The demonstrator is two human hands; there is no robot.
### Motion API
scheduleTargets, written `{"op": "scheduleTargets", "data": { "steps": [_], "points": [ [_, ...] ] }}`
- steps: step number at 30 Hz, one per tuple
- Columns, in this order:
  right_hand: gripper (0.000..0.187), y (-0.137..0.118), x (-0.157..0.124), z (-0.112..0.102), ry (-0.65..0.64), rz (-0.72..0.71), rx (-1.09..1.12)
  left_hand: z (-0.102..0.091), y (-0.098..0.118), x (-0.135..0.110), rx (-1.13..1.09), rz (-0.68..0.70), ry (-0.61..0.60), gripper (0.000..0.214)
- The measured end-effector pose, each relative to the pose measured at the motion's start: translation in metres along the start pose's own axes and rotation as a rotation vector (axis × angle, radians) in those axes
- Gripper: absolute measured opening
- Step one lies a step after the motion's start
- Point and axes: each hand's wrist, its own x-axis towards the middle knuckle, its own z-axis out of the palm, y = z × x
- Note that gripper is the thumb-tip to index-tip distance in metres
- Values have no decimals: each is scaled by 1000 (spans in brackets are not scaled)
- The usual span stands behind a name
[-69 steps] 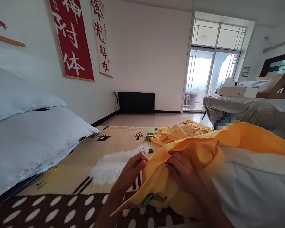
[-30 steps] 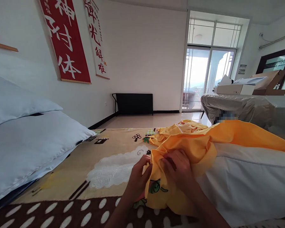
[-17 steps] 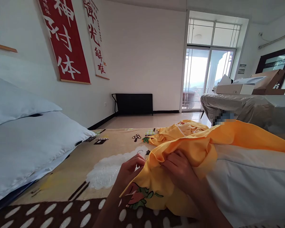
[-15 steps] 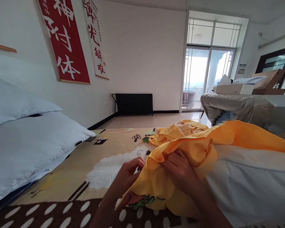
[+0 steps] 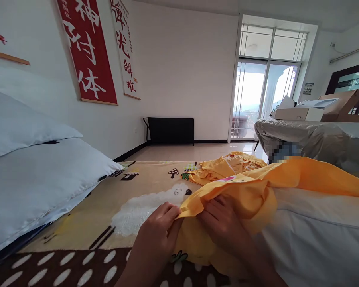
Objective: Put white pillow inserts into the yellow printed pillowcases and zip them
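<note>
A yellow pillowcase (image 5: 251, 181) with printed figures lies partly over a white pillow (image 5: 320, 227) at the right. My left hand (image 5: 164, 223) is closed, pinching the pillowcase's edge between thumb and fingers. Close beside it, my right hand (image 5: 219, 219) is closed on the same cloth, its fingertips hidden in the folds. Between the two hands the edge is bunched and raised above the bed. The lower part of the cloth hangs down over the blanket.
A beige and brown blanket (image 5: 98, 217) with a sheep print covers the bed. White pillows (image 5: 48, 171) are stacked at the left. Crumpled yellow cloth (image 5: 237, 161) lies at the far edge. Beyond are a plastic-covered table (image 5: 311, 133) with boxes (image 5: 299, 113) and a black folded frame (image 5: 170, 130).
My left hand has moved up to the pillowcase and taken its edge. The cloth's near corner is pulled up and its edge turned. My right hand keeps its grip.
</note>
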Motion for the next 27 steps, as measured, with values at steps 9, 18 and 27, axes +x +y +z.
{"op": "scheduleTargets", "data": {
  "steps": [9,18,27],
  "points": [
    [27,-1,-1,2,101,-40,-14,25,19,1,283,356,379,18],
    [23,4,-2,8,206,135,41,33,0,9,-305,106,187,24],
    [11,3,-3,8,316,130,142,27,-6,13,-487,-154,60,10]
  ]
}}
